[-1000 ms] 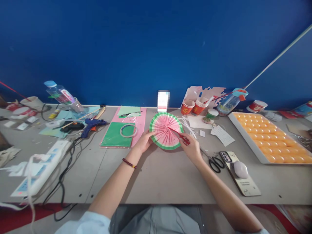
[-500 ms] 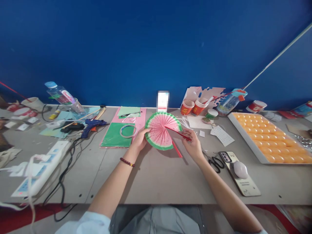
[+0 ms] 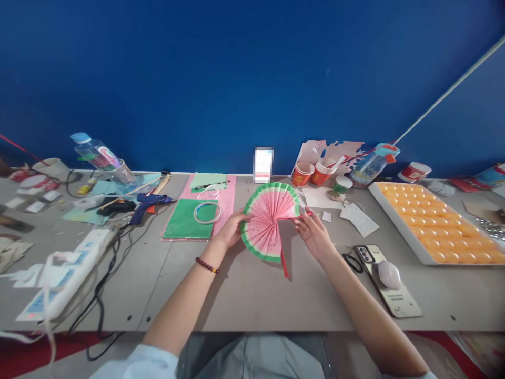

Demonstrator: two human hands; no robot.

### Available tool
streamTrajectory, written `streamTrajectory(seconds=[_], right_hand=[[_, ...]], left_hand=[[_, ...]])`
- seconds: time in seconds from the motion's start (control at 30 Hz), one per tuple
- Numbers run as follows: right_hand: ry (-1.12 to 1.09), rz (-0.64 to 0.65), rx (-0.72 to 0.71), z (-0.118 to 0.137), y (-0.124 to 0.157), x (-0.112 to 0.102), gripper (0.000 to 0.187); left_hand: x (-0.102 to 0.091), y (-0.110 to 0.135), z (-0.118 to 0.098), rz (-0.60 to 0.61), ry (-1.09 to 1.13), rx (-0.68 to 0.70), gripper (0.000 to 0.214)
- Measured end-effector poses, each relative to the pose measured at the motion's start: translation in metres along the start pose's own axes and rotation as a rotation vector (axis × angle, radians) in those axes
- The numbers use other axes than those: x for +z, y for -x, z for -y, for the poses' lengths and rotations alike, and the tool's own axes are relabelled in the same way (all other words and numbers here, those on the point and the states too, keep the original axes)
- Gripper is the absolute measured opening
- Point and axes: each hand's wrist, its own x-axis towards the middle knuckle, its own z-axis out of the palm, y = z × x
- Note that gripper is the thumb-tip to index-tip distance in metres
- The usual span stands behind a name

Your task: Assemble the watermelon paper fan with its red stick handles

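A pleated paper fan (image 3: 268, 221), pink with dark specks and a green scalloped rim like a watermelon, is spread into a wide arc above the table. My left hand (image 3: 232, 229) pinches its left rim. On the other side, my right hand (image 3: 313, 231) has its fingers closed round the fan's upper red stick (image 3: 303, 215). The lower red stick (image 3: 284, 266) points down toward me, leaving a gap in the fan between the two sticks. Black-handled scissors (image 3: 353, 262) lie partly hidden behind my right forearm.
A phone (image 3: 398, 300) carries a pale rounded object at right, beside a tray (image 3: 428, 258) of orange balls. Red paper cups (image 3: 303, 173) stand at the back. To the left are green packets (image 3: 189, 220), a blue glue gun (image 3: 148, 206), cables and a power strip (image 3: 74, 273).
The fan has turned clockwise and shifted slightly right and toward me. Its upper stick now lies nearly level, and the lower stick hangs steeper. My right hand has moved slightly right.
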Motion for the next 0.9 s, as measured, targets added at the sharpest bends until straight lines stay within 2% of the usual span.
streamTrajectory(seconds=[0.13,0.27,0.53,0.7,0.9], right_hand=[[-0.073,0.05,-0.031,0.004,-0.001,0.001,0.031],[0.025,0.129,-0.058,0.008,0.003,0.004,0.023],[0.19,0.178,0.067,0.006,0.019,0.01,0.029],[0.187,0.18,0.01,0.008,0.015,0.009,0.029],[0.227,0.222,-0.047,0.007,0.013,0.007,0.032]], left_hand=[[-0.002,-0.002,0.002,-0.034,-0.071,0.034,0.035],[-0.005,-0.003,0.005,-0.038,-0.129,0.053,0.036],[0.003,0.002,0.004,0.017,-0.171,-0.007,0.035],[0.006,0.005,0.003,0.005,-0.173,-0.072,0.032],[0.005,0.004,0.006,0.114,-0.157,-0.113,0.036]])
